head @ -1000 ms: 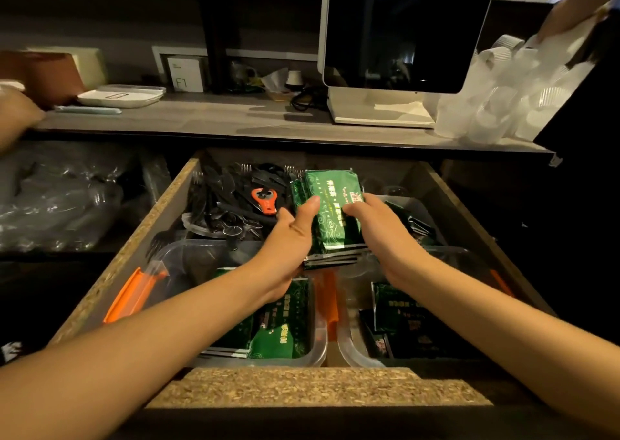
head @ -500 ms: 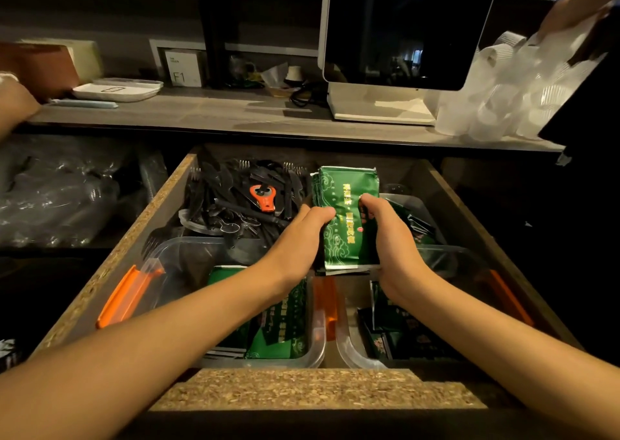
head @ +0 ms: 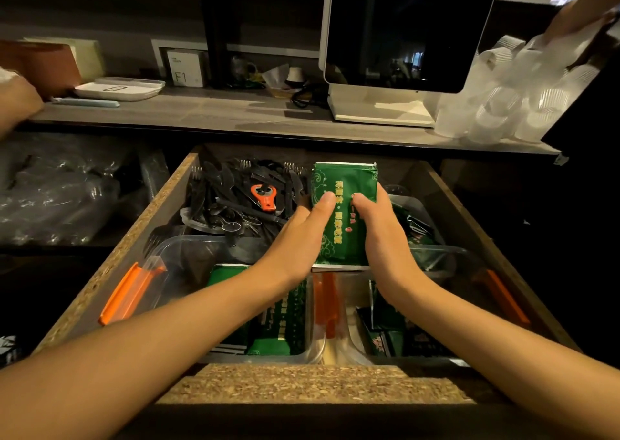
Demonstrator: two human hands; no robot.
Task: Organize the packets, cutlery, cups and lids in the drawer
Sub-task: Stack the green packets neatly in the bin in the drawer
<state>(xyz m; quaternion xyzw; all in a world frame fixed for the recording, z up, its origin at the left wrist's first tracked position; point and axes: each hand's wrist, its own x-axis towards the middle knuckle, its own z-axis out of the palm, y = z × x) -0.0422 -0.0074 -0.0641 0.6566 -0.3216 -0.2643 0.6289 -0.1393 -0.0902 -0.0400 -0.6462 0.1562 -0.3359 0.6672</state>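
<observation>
Both my hands hold a stack of green packets [head: 345, 188] over the middle of the open drawer [head: 110, 265]. My left hand [head: 298, 235] grips its left edge, thumb on top. My right hand [head: 382, 231] grips its right edge, thumb on top too. Below them stand two clear plastic tubs with orange clips: the left tub [head: 188, 258] holds green packets [head: 278, 332], the right tub [head: 446, 261] holds darker packets [head: 399, 339]. Black plastic cutlery [head: 221, 201] lies heaped in the drawer's back left, an orange opener [head: 265, 198] on top.
A counter [head: 208, 114] runs behind the drawer with a white screen terminal [head: 402, 36], a small box and a flat white device. At right, another person's hand holds a bag of clear plastic cups [head: 510, 94] on the counter. Bagged clear plastic sits in the shelf at left [head: 57, 191].
The stack has turned from tilted to upright along the drawer's depth and shifted slightly right and back. Both my thumbs have closed in over its top face.
</observation>
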